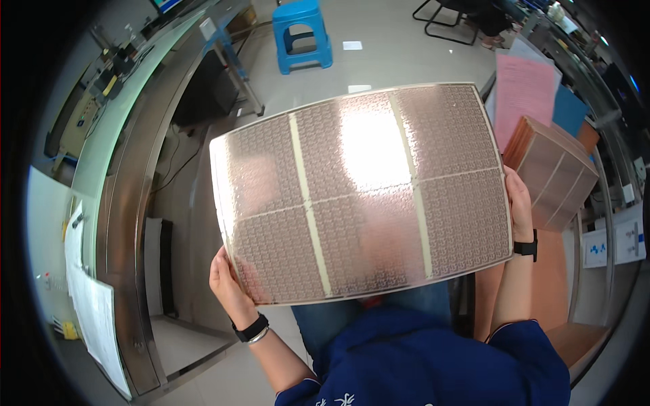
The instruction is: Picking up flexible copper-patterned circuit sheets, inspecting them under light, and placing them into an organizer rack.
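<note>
A large copper-coloured circuit board panel [359, 243] is held up in front of me above my lap. Pale strips and thin lines divide its face into several blocks of fine repeated pattern, and bright glare covers its upper middle. My left hand [232, 287] grips the panel's lower left edge, with some fingers hidden behind it. At the right edge my right hand [518, 203] is closed on the same panel. A stack of similar copper panels [558, 177] stands tilted just beyond my right hand.
A pink paper sheet [525, 95] and a blue sheet [570, 108] lie behind the stack at right. A metal-edged workbench [122, 210] runs along the left, with white papers [95, 318] on it. A blue stool [302, 37] stands ahead on the floor. Part of a person [491, 24] shows at upper right.
</note>
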The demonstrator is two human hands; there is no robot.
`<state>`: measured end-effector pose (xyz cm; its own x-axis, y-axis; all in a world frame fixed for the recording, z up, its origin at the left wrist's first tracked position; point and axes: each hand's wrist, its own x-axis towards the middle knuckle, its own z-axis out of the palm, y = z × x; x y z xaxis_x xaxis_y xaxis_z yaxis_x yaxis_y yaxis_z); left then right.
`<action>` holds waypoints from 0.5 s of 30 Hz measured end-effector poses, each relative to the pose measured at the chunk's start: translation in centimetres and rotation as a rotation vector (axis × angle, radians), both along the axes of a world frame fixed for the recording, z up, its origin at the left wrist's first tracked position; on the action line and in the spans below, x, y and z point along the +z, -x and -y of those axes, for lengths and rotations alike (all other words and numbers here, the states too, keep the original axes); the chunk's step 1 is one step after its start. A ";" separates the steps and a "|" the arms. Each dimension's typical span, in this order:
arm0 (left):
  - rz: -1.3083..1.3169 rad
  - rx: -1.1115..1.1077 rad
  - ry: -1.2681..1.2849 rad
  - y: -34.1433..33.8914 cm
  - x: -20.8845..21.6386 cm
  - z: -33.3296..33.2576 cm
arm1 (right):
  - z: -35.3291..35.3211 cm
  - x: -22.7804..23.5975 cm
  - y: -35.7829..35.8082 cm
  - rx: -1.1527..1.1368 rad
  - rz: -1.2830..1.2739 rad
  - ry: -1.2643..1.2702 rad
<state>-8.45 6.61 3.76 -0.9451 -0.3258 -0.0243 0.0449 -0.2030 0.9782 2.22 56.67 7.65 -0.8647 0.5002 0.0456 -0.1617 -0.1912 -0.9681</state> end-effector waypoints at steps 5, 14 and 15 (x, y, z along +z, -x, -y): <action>-0.015 0.052 0.107 0.1 -0.7 0.0 | 0.0 1.4 -1.7 0.015 -0.021 -0.208; -0.041 0.100 0.075 0.1 -0.6 -0.1 | 2.0 3.5 -3.0 -0.011 -0.097 -0.200; -0.041 0.110 0.073 0.0 -0.7 0.1 | 1.9 3.5 -3.2 -0.013 -0.105 -0.219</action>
